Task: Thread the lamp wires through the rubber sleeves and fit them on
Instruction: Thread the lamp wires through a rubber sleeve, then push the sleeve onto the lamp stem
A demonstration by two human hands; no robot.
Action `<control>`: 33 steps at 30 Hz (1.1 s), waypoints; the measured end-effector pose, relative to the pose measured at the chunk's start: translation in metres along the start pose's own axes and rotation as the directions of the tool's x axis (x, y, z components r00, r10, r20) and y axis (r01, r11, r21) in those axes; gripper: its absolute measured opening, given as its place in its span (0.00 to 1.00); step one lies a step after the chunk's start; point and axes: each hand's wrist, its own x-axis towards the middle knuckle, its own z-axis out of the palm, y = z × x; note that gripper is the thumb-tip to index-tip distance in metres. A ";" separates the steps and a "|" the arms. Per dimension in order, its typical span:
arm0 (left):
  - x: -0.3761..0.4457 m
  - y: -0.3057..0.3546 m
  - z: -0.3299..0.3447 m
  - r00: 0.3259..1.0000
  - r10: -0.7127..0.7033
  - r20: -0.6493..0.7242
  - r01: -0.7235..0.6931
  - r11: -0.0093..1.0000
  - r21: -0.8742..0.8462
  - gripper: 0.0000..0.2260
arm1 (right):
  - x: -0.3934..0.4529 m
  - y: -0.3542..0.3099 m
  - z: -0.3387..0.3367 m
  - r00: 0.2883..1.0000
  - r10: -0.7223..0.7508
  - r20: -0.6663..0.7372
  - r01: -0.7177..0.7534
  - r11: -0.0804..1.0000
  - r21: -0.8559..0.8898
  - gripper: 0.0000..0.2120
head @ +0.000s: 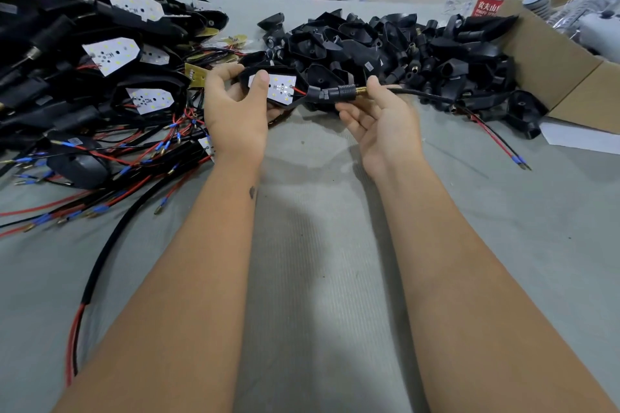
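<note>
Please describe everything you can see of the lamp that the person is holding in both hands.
The lamp is a small black shell, plastic by its look, with a white board of little lights facing up. A red wire runs from the board into a ribbed black sleeve ending in a brass thread. A black cable leads off to the right. It is held level above the grey table. The left hand grips the shell; the right hand pinches the thread.

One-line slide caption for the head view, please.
Left hand holds a lamp while right hand pinches its threaded stem, between finished lamps and loose rubber sleeves.
</note>
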 end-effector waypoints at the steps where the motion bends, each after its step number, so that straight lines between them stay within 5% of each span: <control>1: 0.001 0.000 -0.001 1.000 -0.001 -0.011 0.001 1.000 -0.005 0.08 | 0.000 0.000 0.000 1.000 -0.003 -0.006 0.003 1.000 -0.022 0.10; 4: 0.003 0.000 -0.002 0.999 0.019 -0.045 -0.019 1.000 -0.009 0.08 | 0.001 0.001 0.002 0.999 -0.024 -0.042 0.020 0.996 -0.089 0.08; 10: 0.005 -0.002 -0.004 0.995 0.035 -0.089 -0.035 0.999 0.004 0.08 | 0.003 -0.001 0.000 0.996 -0.004 -0.092 0.009 0.998 0.058 0.14; 17: 0.005 -0.004 -0.002 0.997 0.030 -0.078 -0.031 0.999 -0.009 0.07 | 0.003 0.002 -0.001 0.995 -0.081 -0.059 0.072 0.988 -0.140 0.08; 26: 0.009 -0.003 0.001 0.996 -0.023 -0.091 0.018 0.998 -0.053 0.04 | -0.005 -0.001 0.001 0.995 -0.100 0.018 0.101 0.980 -0.171 0.08; 33: 0.023 0.026 -0.006 0.990 -0.138 -0.036 0.140 0.989 0.048 0.12 | -0.017 0.001 0.018 0.912 -0.375 0.168 0.411 0.826 -0.385 0.06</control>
